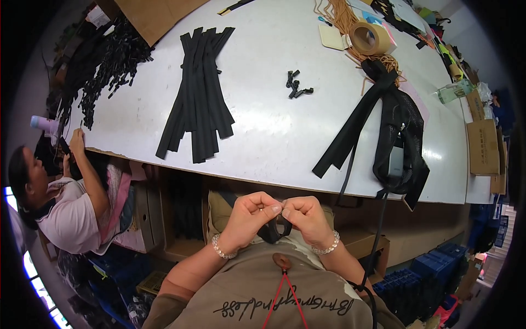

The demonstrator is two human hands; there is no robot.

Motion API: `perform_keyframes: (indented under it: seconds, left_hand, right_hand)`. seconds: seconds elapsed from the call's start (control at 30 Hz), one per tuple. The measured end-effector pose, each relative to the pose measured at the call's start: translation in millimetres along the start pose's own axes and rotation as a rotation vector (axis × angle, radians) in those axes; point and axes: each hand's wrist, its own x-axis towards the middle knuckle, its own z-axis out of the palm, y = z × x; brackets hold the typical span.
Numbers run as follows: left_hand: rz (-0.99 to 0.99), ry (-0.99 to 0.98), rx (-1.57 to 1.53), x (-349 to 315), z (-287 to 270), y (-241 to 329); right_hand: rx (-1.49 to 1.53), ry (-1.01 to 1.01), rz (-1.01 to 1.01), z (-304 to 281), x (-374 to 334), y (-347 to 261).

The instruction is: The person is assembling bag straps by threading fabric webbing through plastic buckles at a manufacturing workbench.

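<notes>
My left hand (251,218) and my right hand (308,219) meet in front of my chest, just off the table's near edge. Thumbs and fingers of both are pinched together on a black strap (269,234), which hangs below them in a loop. What exactly sits between the fingertips is too small to make out. On the table ahead, a fanned bundle of flat black straps (200,101) lies to the left. Several small black plastic pieces (296,85) form a little pile right of the middle.
Right on the white table (263,131) are more black straps (350,129), a black mesh band with a grey device (395,162), a tape roll (368,38) and tan cords (335,13). At left, a co-worker (76,214) sits beside heaped black strips (112,60). Cartons (483,145) stand far right.
</notes>
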Motion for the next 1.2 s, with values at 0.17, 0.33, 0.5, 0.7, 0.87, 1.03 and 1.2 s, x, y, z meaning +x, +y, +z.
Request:
perform_keyframes:
  seconds: [0.17,0.33,0.5,0.7,0.87,1.03,1.2]
  left_hand:
    - [0.037,0.04,0.051,0.2,2.0,3.2]
    - [0.085,0.028,0.072,-0.9,4.4,1.0]
    - [0.144,0.09,0.131,-1.8,7.0,2.2]
    - [0.503,0.055,0.552,-4.6,2.0,6.0]
    - [0.815,-0.042,0.728,-6.3,1.3,15.8]
    - [0.899,-0.1,0.764,-6.3,-1.8,16.2]
    - [0.926,-0.121,0.776,-8.1,-1.2,16.5]
  right_hand:
    - [0.051,0.055,0.045,2.1,-0.8,-1.1]
    - [-0.026,0.103,-0.092,2.2,-0.3,11.7]
    - [-0.154,0.176,-0.121,-4.3,-4.1,12.5]
    - [-0.193,0.156,-0.276,-3.7,-10.7,6.5]
    - [-0.517,0.151,-0.573,-3.8,-12.8,0.1]
    - [-0.519,0.151,-0.619,-2.5,-14.8,0.8]
    - [-0.512,0.143,-0.628,-2.3,-16.8,1.0]
